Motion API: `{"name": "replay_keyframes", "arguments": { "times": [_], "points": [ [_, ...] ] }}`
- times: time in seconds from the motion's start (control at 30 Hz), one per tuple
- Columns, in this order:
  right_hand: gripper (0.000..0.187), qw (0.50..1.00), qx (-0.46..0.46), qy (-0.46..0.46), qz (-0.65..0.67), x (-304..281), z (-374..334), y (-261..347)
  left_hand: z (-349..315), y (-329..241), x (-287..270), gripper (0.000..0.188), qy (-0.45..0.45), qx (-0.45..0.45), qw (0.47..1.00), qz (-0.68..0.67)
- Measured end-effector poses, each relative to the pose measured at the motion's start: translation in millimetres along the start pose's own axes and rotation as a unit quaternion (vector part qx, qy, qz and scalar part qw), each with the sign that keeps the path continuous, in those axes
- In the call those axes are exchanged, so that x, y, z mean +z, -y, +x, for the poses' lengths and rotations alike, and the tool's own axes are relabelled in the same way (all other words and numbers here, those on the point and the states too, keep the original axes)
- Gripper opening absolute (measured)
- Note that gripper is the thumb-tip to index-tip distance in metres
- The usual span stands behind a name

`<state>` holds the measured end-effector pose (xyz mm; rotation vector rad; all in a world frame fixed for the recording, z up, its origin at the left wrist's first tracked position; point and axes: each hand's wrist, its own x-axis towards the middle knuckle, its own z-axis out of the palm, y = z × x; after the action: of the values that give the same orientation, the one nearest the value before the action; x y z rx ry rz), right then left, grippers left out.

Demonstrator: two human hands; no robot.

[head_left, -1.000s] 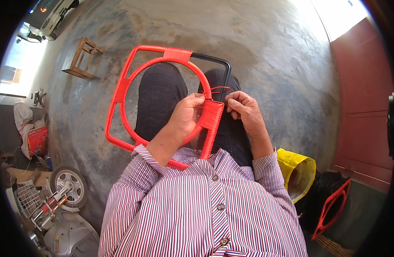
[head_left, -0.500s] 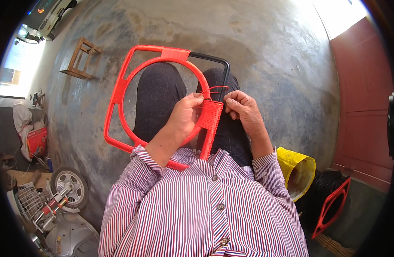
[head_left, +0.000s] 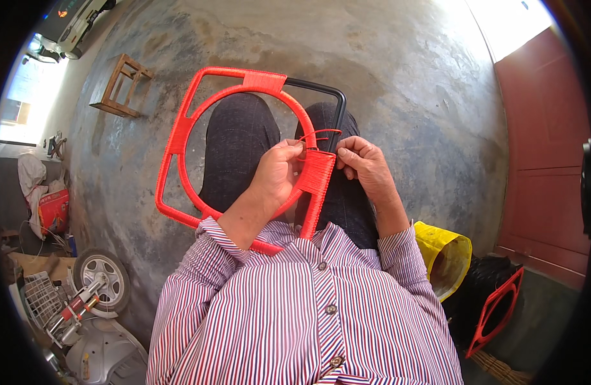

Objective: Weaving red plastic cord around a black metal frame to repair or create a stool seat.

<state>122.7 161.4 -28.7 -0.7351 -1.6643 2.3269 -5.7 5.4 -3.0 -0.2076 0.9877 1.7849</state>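
Across my knees lies a square frame with a round inner ring [head_left: 184,173], mostly wrapped in red cord. Its far right corner is a bare black tube [head_left: 339,106]. My left hand [head_left: 276,176] is closed on the right side of the ring, thumb on top, just left of a broad red-wrapped band [head_left: 318,172]. On the other side of the frame, my right hand [head_left: 366,163] pinches beside the black tube. A loose strand of red cord [head_left: 322,133] arches from the left fingertips over the tube toward the right fingers, where its end is hidden.
A yellow container [head_left: 444,256] lies at my right, near a black bundle and another red frame [head_left: 496,312]. Left are a small wooden stool [head_left: 121,87], a wheel [head_left: 103,280] with scooter parts, and a red bag [head_left: 54,212]. A red door [head_left: 542,154] stands at right.
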Motion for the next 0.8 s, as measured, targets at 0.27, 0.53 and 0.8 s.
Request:
{"name": "replay_keyframes", "arguments": {
  "times": [0.27, 0.53, 0.8],
  "points": [
    [0.013, 0.999, -0.008, 0.002, -0.037, 3.2, 2.0, -0.8, 1.2, 0.4, -0.9, 0.015, -0.001, -0.005, 1.000, -0.007],
    [0.012, 0.999, -0.012, -0.001, -0.035, 3.9, 3.0, -3.8, -0.1, -0.6, -1.6, 0.015, 0.015, -0.010, 1.000, -0.004],
    [0.012, 0.999, -0.012, 0.001, -0.053, 6.5, 3.8, -5.1, 0.0, -2.0, -0.4, 0.019, 0.035, -0.055, 0.998, -0.016]
  ]
}}
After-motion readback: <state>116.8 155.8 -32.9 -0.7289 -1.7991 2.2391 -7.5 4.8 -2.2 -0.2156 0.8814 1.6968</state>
